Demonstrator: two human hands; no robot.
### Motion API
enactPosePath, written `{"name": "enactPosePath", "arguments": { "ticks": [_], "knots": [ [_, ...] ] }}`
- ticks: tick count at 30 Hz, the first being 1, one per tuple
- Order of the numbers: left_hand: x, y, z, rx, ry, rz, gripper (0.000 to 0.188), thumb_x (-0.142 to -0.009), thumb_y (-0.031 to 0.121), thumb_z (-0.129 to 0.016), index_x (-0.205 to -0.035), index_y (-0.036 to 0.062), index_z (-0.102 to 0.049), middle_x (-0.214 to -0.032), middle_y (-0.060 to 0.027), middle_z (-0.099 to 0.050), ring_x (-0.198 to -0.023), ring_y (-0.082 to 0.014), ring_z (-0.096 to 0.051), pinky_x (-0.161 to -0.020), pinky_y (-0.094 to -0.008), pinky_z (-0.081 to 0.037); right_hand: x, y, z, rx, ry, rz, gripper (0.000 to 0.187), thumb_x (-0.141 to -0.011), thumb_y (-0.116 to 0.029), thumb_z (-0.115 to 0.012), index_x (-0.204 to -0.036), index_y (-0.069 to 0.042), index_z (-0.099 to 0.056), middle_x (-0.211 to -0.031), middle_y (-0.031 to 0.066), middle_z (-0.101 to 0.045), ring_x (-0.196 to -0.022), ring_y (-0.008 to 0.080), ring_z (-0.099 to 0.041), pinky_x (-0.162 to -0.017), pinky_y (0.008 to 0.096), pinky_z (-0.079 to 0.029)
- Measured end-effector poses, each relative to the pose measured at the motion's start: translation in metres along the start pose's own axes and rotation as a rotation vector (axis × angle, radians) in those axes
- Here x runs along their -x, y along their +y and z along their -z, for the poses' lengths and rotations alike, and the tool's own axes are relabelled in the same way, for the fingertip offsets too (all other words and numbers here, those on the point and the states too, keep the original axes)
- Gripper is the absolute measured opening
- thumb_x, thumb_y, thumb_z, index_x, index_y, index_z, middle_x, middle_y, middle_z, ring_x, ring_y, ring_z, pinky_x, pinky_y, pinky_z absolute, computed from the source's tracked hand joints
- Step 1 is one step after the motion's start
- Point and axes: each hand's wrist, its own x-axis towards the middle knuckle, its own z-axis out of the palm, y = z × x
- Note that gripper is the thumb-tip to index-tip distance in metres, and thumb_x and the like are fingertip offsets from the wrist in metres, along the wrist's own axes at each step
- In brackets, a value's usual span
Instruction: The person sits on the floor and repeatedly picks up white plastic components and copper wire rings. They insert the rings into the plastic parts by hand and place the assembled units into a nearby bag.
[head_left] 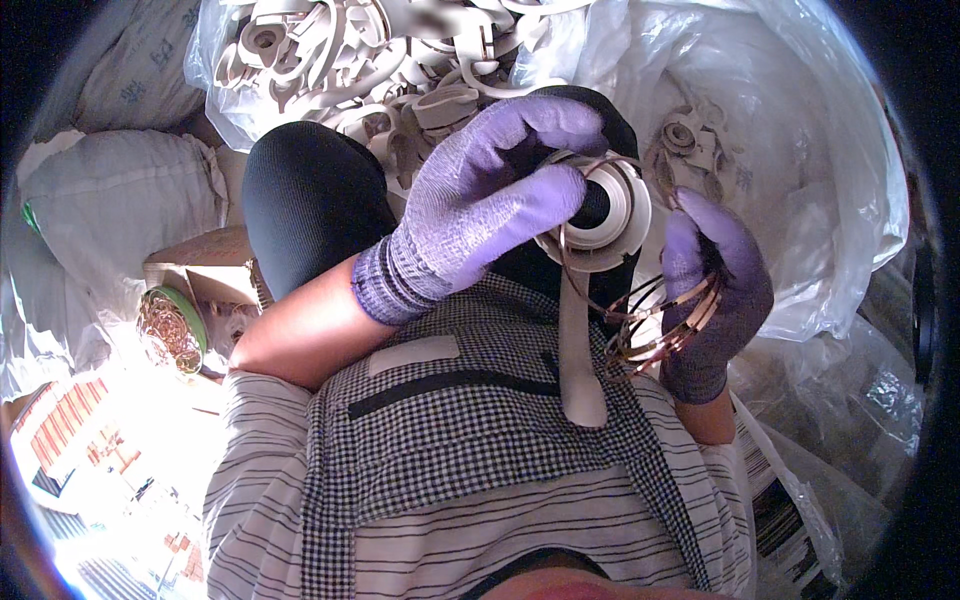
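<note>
In my left hand (475,205), gloved in purple and grey, is a white round plastic part (630,225) with stepped rings and a dark centre. Fingers and thumb close round its left side. From the part a long flat white tail (580,360) hangs over my apron. My right hand (735,280), gloved alike, is just right of it with fingers curled. Several thin copper-coloured wire hoops (690,325) hang at that palm. One thin hoop (567,262) runs from the white part's edge toward the right fingers; its contact with the fingertips is unclear.
Beyond my knees, an opened plastic bag holds many white plastic parts (410,70). At the right lies a large clear bag (800,170) with similar parts inside. On the left are a stuffed white sack (120,195), a cardboard box (205,260) and a green-rimmed round container (200,325) of copper-coloured wire.
</note>
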Motion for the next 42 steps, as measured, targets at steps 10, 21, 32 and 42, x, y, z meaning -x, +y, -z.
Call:
{"name": "enactPosePath", "arguments": {
  "ticks": [10, 21, 32, 42],
  "knots": [
    [0.000, -0.013, 0.018, -0.257, -0.042, -0.097, 0.022, -0.102, 0.016, -0.063, -0.114, -0.0015, -0.070, -0.114, -0.0113, -0.072, -0.110, -0.0203, -0.068, -0.101, -0.0355, -0.052, -0.009, 0.006, 0.002, -0.931, -0.229, -0.222, 0.027, -0.095, -0.011, -0.065, -0.116, 0.006, -0.069, -0.078, 0.0078, -0.061, -0.066, 0.0140, -0.055, -0.058, 0.0265, -0.042],
    [-0.006, -0.014, 0.011, -0.466, -0.119, -0.186, 0.035, -0.102, 0.019, -0.062, -0.131, -0.0004, -0.064, -0.122, -0.0170, -0.069, -0.113, -0.0260, -0.066, -0.101, -0.0367, -0.051, -0.044, -0.016, -0.021, -0.205, -0.275, 0.332, 0.025, -0.087, -0.009, -0.073, -0.110, 0.001, -0.071, -0.117, 0.0174, -0.066, -0.090, 0.0253, -0.066, -0.083, 0.0341, -0.054],
    [0.003, -0.006, 0.010, -0.181, -0.082, 0.055, 0.044, -0.103, 0.029, -0.058, -0.134, -0.0038, -0.056, -0.131, -0.0131, -0.063, -0.123, -0.0224, -0.059, -0.111, -0.0365, -0.043, -0.025, -0.019, 0.007, 0.218, -0.356, -0.071, 0.026, -0.084, -0.002, -0.068, -0.110, 0.000, -0.068, -0.094, 0.0119, -0.070, -0.085, 0.0190, -0.068, -0.079, 0.0312, -0.054],
    [-0.002, -0.025, 0.007, -0.988, 0.215, -0.360, 0.016, -0.091, 0.009, -0.066, -0.106, 0.0033, -0.067, -0.106, -0.0178, -0.066, -0.101, -0.0346, -0.064, -0.089, -0.0426, -0.052, -0.028, 0.000, -0.030, 0.235, -0.185, 0.155, 0.031, -0.086, -0.006, -0.070, -0.117, -0.008, -0.073, -0.089, 0.0136, -0.064, -0.077, 0.0299, -0.063, -0.071, 0.0376, -0.051]
  ]
}}
